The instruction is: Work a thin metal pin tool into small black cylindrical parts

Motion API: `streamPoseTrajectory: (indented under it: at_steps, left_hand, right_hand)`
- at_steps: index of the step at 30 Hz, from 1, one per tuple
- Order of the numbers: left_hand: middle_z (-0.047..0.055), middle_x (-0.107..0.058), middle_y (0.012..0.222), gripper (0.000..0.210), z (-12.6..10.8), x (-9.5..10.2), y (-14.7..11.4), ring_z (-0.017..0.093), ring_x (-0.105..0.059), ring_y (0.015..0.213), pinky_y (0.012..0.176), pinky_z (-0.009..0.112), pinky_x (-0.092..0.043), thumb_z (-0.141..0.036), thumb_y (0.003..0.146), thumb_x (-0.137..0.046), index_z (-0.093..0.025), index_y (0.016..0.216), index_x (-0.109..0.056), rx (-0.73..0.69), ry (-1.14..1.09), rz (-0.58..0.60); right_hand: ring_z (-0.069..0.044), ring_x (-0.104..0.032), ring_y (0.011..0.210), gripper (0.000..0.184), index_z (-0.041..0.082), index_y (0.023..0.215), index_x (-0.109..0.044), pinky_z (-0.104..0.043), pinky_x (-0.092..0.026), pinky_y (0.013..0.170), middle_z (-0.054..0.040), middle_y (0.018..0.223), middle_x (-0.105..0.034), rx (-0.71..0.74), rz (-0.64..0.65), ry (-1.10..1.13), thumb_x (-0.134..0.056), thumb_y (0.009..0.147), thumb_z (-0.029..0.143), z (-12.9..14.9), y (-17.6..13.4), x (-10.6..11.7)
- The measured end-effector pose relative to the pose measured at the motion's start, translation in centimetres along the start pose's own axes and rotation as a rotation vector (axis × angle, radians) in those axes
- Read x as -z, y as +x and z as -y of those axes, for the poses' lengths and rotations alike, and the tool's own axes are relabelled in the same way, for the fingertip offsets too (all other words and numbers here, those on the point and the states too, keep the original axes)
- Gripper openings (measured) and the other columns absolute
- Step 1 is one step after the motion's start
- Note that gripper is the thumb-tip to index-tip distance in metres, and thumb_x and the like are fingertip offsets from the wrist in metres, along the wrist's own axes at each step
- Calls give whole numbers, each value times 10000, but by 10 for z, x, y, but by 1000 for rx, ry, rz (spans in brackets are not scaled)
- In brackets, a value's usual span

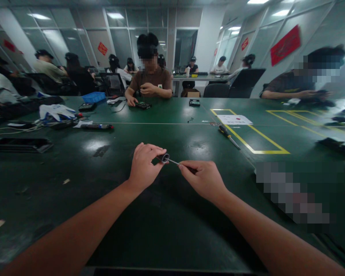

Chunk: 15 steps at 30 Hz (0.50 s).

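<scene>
Grey-rimmed tube (165, 158): a short, dark cylinder, seemingly lifted off the tabletop in front of the wearer, between the two hands; its open mouth faces the right hand, presumably to give the shaft a way in.
Slim tool (173, 161): a thin, straight shaft with a dark handle, perhaps a small screwdriver; its tip meets the tube's mouth, though how deep it goes cannot be told.
Left hand (145, 164): thumb below and fingers above, pinching the tube by its side, which leaves the opening uncovered and probably steadies it.
Right hand (204, 177): closed around the handle, thumb and forefinger pressed together near the shaft, a grip that suits fine control.
Green tabletop (178, 134): bare around both hands, likely giving them working room.
Yellow-and-black screwdriver (225, 132): lying beyond the right hand, across a line of the yellow tape outline (268, 141), perhaps left within reach.
White sheet (232, 119): flat across the outline's far part.
Red-ended black marker (97, 127): lying to the left, near the white-and-blue gloves (56, 112).
Co-worker opposite (163, 81): seated, one hand at a dark device (143, 105) on the table.
</scene>
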<state>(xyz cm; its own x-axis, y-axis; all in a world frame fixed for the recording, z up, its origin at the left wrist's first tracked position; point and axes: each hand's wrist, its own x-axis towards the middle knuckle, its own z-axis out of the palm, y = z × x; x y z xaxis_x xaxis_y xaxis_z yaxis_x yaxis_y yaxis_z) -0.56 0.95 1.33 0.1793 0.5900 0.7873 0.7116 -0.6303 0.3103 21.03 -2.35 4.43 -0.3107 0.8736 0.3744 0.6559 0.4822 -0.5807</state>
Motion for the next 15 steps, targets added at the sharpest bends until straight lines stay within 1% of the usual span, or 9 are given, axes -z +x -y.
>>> streamPoseTrajectory:
  at_steps: [5,9,12,15]
  left_hand:
    - [32,-753,1024,263,3,1,1,246,-689,1006,1045,527,-447,-182,782,-832,-241,1007,-709,37,-1,4]
    - [31,-749,1018,272,3,1,2,242,-687,992,1031,518,-462,-195,773,-845,-239,1004,-710,34,-8,-11]
    - [27,-748,1011,275,2,1,1,243,-691,988,1043,528,-448,-196,769,-850,-241,1003,-712,17,-6,-7]
    - [27,-750,1022,270,0,1,1,247,-692,1001,1056,536,-434,-200,779,-841,-246,1012,-711,14,4,2]
  right_hand:
    - [-150,-674,611,259,220,937,-830,-263,-445,580,6,731,-766,22,28,42,-574,957,254,-2,1,3]
    - [-143,-653,583,262,226,931,-832,-264,-430,568,17,687,-745,17,5,28,-574,960,260,-3,1,2]
    - [-134,-627,552,258,224,932,-834,-264,-410,555,22,645,-719,12,-11,8,-581,959,267,-3,1,1]
    - [-135,-630,559,260,228,933,-834,-264,-407,557,23,643,-715,2,-8,6,-579,960,267,-3,0,0]
